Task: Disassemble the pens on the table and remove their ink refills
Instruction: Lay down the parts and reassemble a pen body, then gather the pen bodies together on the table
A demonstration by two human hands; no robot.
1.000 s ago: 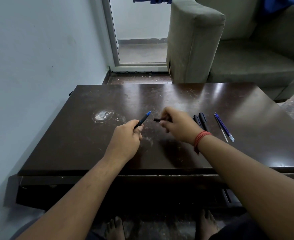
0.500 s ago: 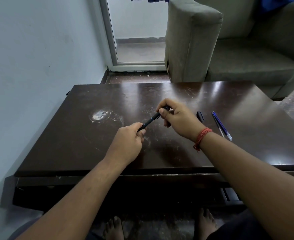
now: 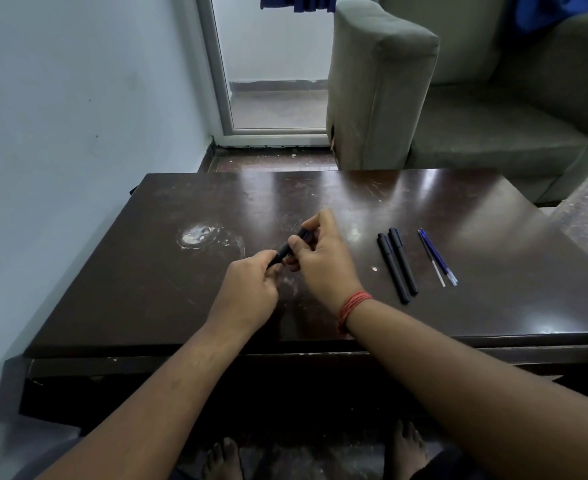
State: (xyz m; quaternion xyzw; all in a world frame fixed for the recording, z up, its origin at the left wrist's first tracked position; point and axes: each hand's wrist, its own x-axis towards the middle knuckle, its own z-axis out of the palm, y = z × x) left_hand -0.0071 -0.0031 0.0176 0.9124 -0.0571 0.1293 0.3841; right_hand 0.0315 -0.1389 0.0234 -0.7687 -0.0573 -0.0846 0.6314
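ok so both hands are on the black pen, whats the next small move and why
Probably twist or pull the two ends apart. The left hand grips the lower end of the black pen and the right hand pinches its upper end, with the pen in one piece between them. Two blue refills already lie on the table beside two black pen bodies, so this one's refill likely comes out next.

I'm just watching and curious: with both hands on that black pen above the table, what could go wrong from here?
1. The left hand and right hand hold the black pen in the air; a loose piece could drop and roll on the glossy table.
2. The blue refills and two black pens lie beside the right forearm; a sweep might knock them off.
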